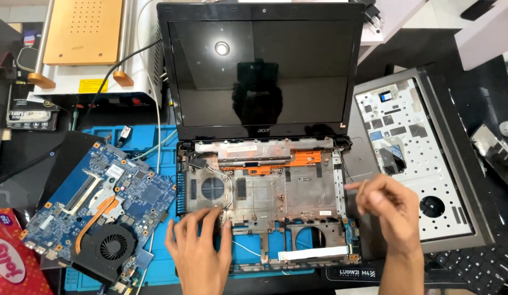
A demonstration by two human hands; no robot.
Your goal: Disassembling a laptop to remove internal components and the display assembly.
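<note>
A stripped laptop base (265, 191) lies open at the middle of the workbench, its long axis running left to right and its hinge edge turned away from the person, with the dark screen (259, 71) standing up behind it and facing the camera. The left hand (199, 246) rests flat on the base's near left corner, fingers spread wide and pressing on the plastic just below the round fan grille (213, 187); it grips nothing. The right hand (387, 205) hovers at the base's right edge with fingers loosely curled and the fingertips drawn narrow together (whether something small is pinched there cannot be told). A white ribbon cable (313, 253) lies along the near edge of the base, parallel to its long axis. To the left, just beside the base, the removed blue motherboard (101, 202) sits tilted on the blue work mat (150, 142), its black fan (110, 247) nearest the person. To the right, the upturned palm-rest cover (423, 158) lies angled, close behind the right hand. Room is tight on both sides of the base; the near edge, between the two wrists, is the only open approach.
</note>
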